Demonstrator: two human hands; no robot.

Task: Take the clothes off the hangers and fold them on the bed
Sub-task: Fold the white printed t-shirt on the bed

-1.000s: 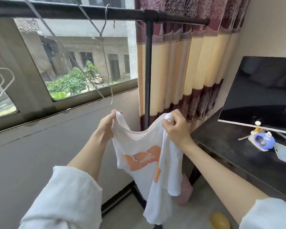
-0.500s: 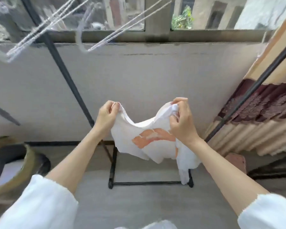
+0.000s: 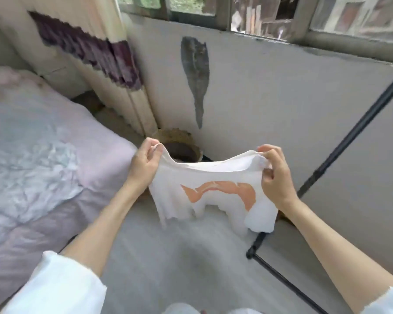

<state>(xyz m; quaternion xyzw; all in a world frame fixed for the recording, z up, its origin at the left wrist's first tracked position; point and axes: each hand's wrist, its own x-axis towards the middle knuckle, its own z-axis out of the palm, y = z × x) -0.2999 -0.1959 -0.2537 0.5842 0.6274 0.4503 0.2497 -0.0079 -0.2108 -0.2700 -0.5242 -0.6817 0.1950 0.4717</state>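
Observation:
A small white T-shirt [image 3: 211, 193] with an orange print hangs stretched between my two hands above the grey floor. My left hand [image 3: 144, 165] pinches one shoulder of it. At the other shoulder, my right hand [image 3: 275, 175] grips the cloth with curled fingers. The shirt's lower part hangs loose and blurred. The bed [image 3: 39, 159], covered with a pale pink and lilac quilt, lies at the left, its corner close to my left hand. No hanger is in view.
A woven basket [image 3: 179, 141] stands on the floor by the wall behind the shirt. The black clothes rack [image 3: 340, 152] slants at the right, its foot on the floor. A cream and purple curtain [image 3: 95, 53] hangs beside the bed. A window runs along the top.
The view has swung left from the rack and window to the bed. Both hands keep hold of the shirt's shoulders and have spread it wider.

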